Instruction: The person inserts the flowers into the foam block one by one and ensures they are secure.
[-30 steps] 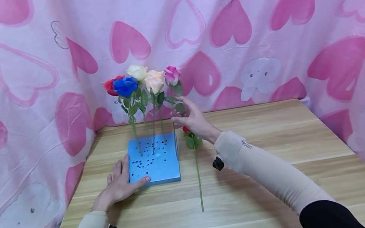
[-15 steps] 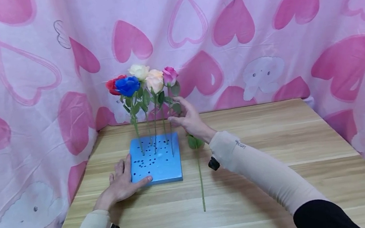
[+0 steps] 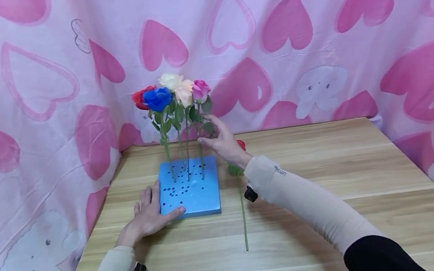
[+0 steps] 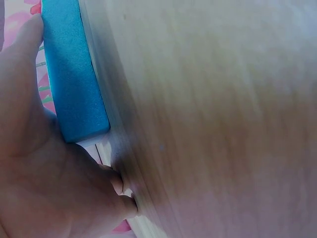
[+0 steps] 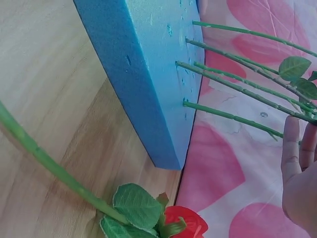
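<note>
A blue foam block (image 3: 204, 200) dotted with holes lies on the table. My left hand (image 3: 149, 214) steadies its near left corner, the straight fingers along the left side and the thumb over the front edge. With thumb and fingers my right hand (image 3: 223, 141) pinches the stem of a pink rose (image 3: 200, 90), just under its bloom and among the leaves. The lower end of that stem meets the block's top, right of the other stems. Standing upright in the block are a blue rose (image 3: 158, 99), a red rose (image 3: 140, 99), a white rose (image 3: 170, 81) and a cream rose (image 3: 184, 95).
Another red rose (image 5: 185, 223) lies on the wooden table (image 3: 313, 223) right of the block, its stem toward the front edge. My right forearm partly covers it in the head view. A pink heart-patterned curtain (image 3: 227, 16) hangs behind and at both sides.
The pink rose's stem end has shifted from the block's right edge leftward onto its top, the right hand moving with it. The left hand keeps its place on the block.
</note>
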`<action>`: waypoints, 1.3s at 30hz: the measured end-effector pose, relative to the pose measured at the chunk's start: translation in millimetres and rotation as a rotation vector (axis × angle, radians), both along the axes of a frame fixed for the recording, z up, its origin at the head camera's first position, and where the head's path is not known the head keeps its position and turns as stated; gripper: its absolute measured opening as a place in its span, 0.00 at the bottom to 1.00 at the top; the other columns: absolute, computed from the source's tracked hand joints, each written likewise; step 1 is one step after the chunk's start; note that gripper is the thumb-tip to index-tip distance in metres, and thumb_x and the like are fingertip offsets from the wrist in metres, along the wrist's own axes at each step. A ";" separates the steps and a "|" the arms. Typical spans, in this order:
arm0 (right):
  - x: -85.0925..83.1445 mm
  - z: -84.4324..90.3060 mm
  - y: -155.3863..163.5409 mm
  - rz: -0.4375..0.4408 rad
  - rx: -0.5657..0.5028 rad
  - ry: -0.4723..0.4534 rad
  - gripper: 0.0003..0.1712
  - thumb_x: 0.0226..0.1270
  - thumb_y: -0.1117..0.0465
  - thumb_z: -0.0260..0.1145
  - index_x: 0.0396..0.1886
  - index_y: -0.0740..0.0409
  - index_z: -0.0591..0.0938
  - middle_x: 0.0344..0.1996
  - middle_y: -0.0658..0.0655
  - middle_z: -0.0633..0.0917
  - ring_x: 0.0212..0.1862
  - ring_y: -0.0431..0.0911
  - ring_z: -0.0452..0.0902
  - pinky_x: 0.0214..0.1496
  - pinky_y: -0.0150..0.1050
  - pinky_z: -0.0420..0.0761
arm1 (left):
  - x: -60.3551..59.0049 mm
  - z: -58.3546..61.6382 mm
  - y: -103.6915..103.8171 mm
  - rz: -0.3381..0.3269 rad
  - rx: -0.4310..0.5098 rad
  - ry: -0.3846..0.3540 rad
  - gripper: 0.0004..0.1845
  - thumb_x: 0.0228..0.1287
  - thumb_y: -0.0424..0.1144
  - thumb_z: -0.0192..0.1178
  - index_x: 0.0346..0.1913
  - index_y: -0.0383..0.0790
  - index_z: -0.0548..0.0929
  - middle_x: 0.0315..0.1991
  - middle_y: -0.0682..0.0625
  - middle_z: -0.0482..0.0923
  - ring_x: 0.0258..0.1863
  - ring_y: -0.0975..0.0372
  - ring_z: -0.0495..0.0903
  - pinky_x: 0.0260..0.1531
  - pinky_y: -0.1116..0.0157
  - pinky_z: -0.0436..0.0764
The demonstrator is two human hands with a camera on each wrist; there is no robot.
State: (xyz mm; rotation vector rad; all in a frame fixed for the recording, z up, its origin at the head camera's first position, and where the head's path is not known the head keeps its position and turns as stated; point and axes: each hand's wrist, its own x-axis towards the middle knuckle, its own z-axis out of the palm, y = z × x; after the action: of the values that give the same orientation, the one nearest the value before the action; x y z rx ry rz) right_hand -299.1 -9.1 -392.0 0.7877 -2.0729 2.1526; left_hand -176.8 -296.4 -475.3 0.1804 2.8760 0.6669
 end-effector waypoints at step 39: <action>-10.3 -32.4 9.9 0.010 0.071 -0.108 0.36 0.66 0.59 0.77 0.70 0.36 0.74 0.56 0.57 0.86 0.56 0.49 0.84 0.59 0.47 0.84 | -1.1 1.2 0.9 0.012 0.001 -0.032 0.70 0.58 0.80 0.57 0.84 0.39 0.32 0.81 0.26 0.33 0.80 0.32 0.32 0.71 0.27 0.35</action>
State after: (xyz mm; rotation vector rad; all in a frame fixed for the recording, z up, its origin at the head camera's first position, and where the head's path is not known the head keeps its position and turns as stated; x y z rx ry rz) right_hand -309.4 0.9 -424.4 0.7049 -2.2121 2.1842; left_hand -177.9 -295.5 -474.0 0.1513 2.8489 0.6667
